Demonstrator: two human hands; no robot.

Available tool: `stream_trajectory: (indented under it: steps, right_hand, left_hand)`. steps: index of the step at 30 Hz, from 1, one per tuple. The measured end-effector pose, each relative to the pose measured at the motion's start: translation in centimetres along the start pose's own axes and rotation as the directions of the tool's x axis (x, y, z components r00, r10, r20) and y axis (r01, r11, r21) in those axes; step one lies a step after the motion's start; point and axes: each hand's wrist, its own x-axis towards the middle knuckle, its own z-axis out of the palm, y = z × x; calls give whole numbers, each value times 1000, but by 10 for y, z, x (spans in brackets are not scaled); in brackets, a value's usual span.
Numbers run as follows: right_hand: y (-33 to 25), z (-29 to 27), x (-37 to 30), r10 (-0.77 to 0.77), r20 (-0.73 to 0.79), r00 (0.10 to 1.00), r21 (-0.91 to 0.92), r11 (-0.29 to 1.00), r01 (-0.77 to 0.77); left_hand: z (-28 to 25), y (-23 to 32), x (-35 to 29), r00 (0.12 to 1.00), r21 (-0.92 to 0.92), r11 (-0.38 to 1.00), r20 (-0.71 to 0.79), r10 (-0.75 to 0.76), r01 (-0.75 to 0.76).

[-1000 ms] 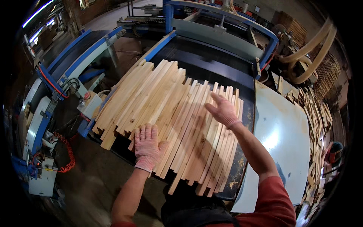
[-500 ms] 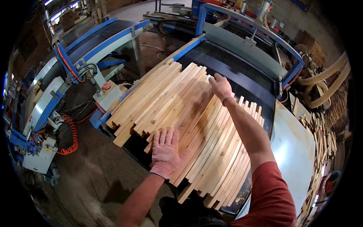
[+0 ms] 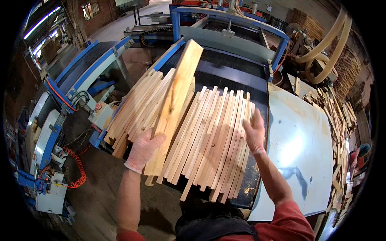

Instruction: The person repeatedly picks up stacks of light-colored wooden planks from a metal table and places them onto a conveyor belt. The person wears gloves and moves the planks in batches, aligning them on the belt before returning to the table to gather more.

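Note:
My gloved left hand [image 3: 145,149] is closed around the near end of a wooden board [image 3: 176,100], thumb on its upper face. The board tilts up, its far end raised above the other strips. At the right edge of the spread my gloved right hand [image 3: 255,131] is open, fingers apart, beside the outermost strips. Many pale wooden strips [image 3: 215,138] lie side by side on the dark conveyor belt [image 3: 225,74], their near ends uneven. Another group of strips [image 3: 134,104] lies left of the raised board, which partly hides it.
A blue machine frame [image 3: 229,12] spans the belt's far end. A pale metal sheet [image 3: 299,140] lies to the right, with heaped wood offcuts [image 3: 337,128] beyond it. On the left stand a control box with a red button [image 3: 99,108], a curved conveyor [image 3: 94,64] and a coiled red hose [image 3: 78,170].
My left hand has gone from lying flat on the strips to holding a raised board. My right hand has moved from the strips' far ends to their right side. The view has shifted.

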Motion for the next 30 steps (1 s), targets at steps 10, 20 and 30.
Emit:
stream_trajectory:
  steps: [10, 20, 30]
  right_hand:
    - [4, -27, -81, 501, 47, 864, -579, 718, -385]
    - [11, -31, -85, 359, 197, 912, -218, 923, -316]
    - [-109, -69, -182, 408, 263, 874, 502, 716, -485]
  left_hand:
    - [18, -46, -59, 983, -371, 911, 52, -177, 183]
    - [67, -38, -78, 980, -417, 887, 116, -162, 196]
    - [195, -3, -123, 853, -163, 958, 506, -125, 236]
